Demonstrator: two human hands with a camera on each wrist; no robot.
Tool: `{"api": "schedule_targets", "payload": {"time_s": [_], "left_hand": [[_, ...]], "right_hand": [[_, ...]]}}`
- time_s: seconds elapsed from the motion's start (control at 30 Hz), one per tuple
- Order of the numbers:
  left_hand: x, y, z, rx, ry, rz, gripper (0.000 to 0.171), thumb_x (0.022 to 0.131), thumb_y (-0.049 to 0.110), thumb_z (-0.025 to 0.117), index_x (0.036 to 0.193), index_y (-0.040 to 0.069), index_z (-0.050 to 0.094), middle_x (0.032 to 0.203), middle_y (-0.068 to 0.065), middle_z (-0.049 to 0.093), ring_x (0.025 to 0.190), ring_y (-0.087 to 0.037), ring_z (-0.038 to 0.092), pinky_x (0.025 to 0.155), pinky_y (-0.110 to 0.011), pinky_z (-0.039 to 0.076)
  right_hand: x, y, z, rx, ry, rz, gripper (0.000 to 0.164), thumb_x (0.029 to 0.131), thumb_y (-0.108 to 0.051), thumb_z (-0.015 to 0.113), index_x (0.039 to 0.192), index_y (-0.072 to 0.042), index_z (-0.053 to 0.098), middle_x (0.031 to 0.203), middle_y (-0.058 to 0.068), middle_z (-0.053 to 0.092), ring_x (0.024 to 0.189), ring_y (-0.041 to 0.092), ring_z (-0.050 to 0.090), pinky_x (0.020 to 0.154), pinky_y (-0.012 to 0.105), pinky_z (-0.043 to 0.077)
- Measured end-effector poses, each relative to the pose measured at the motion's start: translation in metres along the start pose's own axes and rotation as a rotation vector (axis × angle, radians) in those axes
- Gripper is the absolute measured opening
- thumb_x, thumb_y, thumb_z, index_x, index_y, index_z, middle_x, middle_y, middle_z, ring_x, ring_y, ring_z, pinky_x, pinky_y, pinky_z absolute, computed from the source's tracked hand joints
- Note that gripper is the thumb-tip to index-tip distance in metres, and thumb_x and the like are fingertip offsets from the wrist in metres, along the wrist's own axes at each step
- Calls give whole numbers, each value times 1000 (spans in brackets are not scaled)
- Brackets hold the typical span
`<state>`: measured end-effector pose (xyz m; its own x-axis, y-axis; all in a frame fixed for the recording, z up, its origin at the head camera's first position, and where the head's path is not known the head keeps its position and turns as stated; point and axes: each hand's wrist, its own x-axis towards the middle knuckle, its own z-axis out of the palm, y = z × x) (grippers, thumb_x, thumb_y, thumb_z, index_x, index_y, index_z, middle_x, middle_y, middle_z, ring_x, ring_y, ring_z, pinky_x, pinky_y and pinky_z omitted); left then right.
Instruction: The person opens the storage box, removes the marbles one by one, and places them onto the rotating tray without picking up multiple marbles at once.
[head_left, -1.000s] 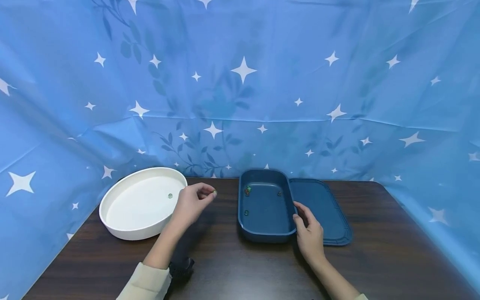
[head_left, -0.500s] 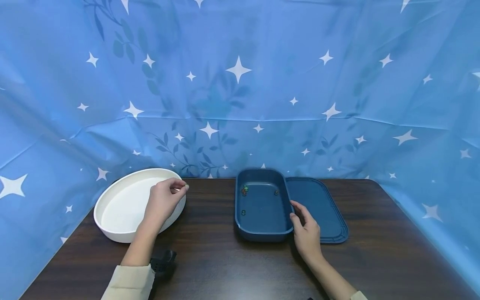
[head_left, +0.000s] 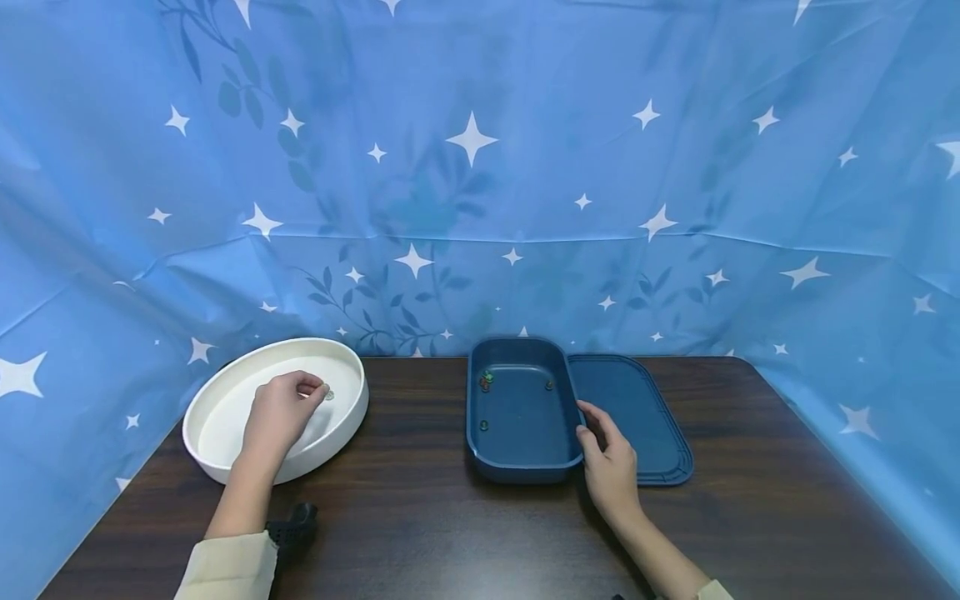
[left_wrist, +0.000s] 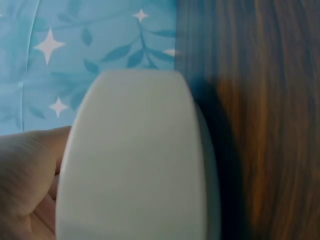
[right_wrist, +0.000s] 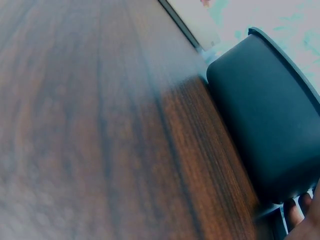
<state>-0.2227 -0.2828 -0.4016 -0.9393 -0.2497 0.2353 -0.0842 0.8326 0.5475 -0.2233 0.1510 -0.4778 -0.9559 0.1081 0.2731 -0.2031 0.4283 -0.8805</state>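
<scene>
My left hand (head_left: 279, 417) is over the right part of a white oval tray (head_left: 202, 429), thumb and fingertips pinched together. A small pale bead seems to be between them, mostly hidden. Close by the fingertips, a clear greenish bead (head_left: 330, 395) lies in the tray. In the left wrist view the tray's outer wall (left_wrist: 132, 160) covers much of the left hand (left_wrist: 25, 180). My right hand (head_left: 611, 462) grips the right wall of a deep blue box (head_left: 525, 473). Several small green and brown beads (head_left: 486, 382) lie inside the box, mostly at its left side.
A flat blue lid (head_left: 656, 433) lies on the dark wooden table (head_left: 420, 517), right of the box and behind the right hand. A blue star-patterned cloth (head_left: 480, 192) hangs along the table's back and sides. A black strap device (head_left: 294, 527) is at the left wrist.
My left hand has moved left, from the gap between the tray and box to over the tray, fingertips still pinched. The right hand keeps its grip on the box; the view has shifted slightly.
</scene>
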Motion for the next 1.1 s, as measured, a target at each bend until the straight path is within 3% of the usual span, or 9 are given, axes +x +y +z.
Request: {"api": "schedule_targets", "payload": {"time_s": [0.07, 0.2, 0.4, 0.47, 0.57, 0.63, 0.7, 0.97, 1.1], "left_hand": [[0, -5, -1, 7, -12, -13, 27, 95, 21, 63, 108, 0, 74, 97, -17, 77, 89, -30, 70, 81, -48, 54], [-1, -14, -1, 9, -48, -20, 26, 94, 17, 64, 108, -1, 74, 98, -19, 76, 91, -32, 70, 83, -49, 53], [0, -22, 0, 13, -114, -61, 21, 93, 14, 66, 105, -2, 74, 96, -18, 76, 87, -29, 67, 72, -37, 50], [1, -24, 0, 17, -136, -73, 20, 92, 13, 67, 104, -2, 74, 96, -18, 75, 86, -28, 67, 72, -37, 49], [1, -25, 1, 39, -167, -75, 20, 92, 12, 67, 103, -2, 74, 95, -18, 74, 87, -29, 66, 76, -43, 51], [2, -27, 2, 58, -180, -66, 19, 91, 11, 66, 102, -3, 73, 93, -19, 74, 86, -30, 66, 79, -47, 51], [1, -28, 2, 77, -186, -61, 19, 90, 11, 66, 100, -3, 73, 91, -18, 74, 85, -29, 66, 81, -49, 51], [2, -35, 5, 116, -192, -39, 17, 90, 11, 66, 98, -2, 74, 87, -14, 73, 79, -26, 64, 78, -48, 52], [3, -35, 4, 117, -186, -35, 21, 89, 12, 65, 102, -2, 74, 90, -16, 73, 81, -27, 65, 78, -49, 51]], "right_hand": [[0, 0, 0, 6, 0, -5, 37, 105, -19, 48, 141, -14, 57, 146, 11, 58, 137, 24, 53, 93, -1, 35], [-1, 1, 0, 8, 9, -10, 37, 105, -18, 48, 141, -14, 58, 146, 12, 59, 137, 25, 54, 90, -4, 32], [-1, 0, -1, 7, 11, -7, 37, 105, -18, 48, 141, -14, 57, 146, 12, 58, 137, 25, 54, 91, -4, 33], [-2, 0, -1, 4, 7, 0, 37, 105, -18, 48, 141, -14, 57, 146, 12, 58, 137, 25, 54, 95, 2, 38], [-2, -1, -1, -2, 9, 9, 37, 105, -17, 48, 141, -13, 57, 146, 12, 59, 136, 25, 55, 104, 24, 48], [-2, -1, -1, -3, 9, 9, 37, 105, -17, 48, 141, -13, 57, 146, 12, 59, 136, 25, 55, 107, 41, 48], [-1, -1, 0, 2, 6, 4, 37, 105, -17, 48, 141, -13, 57, 146, 12, 59, 136, 26, 55, 108, 50, 46], [1, 0, 2, 0, 6, -13, 37, 104, -15, 50, 140, -13, 58, 145, 13, 59, 136, 28, 55, 108, 52, 46], [0, -1, 1, -12, 15, -4, 37, 104, -15, 50, 140, -14, 58, 145, 11, 60, 135, 25, 56, 107, 44, 48]]}}
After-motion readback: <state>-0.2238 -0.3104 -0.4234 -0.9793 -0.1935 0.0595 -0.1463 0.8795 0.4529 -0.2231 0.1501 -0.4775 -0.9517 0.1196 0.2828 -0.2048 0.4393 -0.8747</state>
